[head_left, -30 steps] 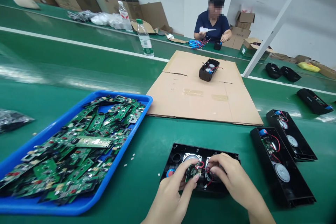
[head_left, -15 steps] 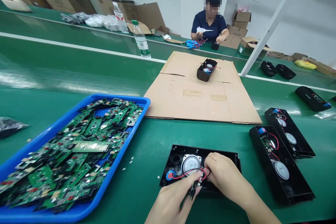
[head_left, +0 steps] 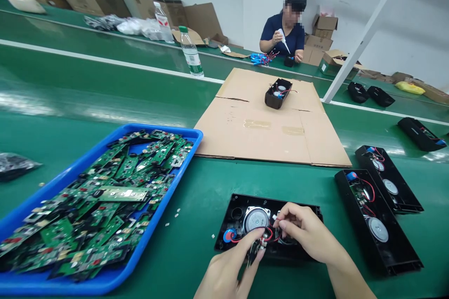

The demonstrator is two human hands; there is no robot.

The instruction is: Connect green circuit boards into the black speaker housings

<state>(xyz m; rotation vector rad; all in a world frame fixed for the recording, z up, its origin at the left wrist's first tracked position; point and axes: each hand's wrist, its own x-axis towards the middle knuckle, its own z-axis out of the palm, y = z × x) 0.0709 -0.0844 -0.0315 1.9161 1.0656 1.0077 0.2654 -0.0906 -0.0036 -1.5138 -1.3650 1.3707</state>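
Observation:
An open black speaker housing lies in front of me, with a round silver speaker and a blue cylindrical part inside its left half. Over its near edge, my left hand pinches a small circuit board between thumb and fingers, with red and black wires running from it. My right hand is just to the right, above the housing, its thumb and forefinger closed on a small white connector on thin wires. The second speaker is mostly hidden beneath the right hand.
A blue tray heaped with circuit boards stands at the left. Two open housings lie at the right. Beyond, a cardboard sheet bears another housing. Across the bench a person holds a white squeeze bottle.
My right hand has drawn slightly away from my left, and a white connector now shows at its fingertips. The person opposite has tilted the squeeze bottle downward over a black part.

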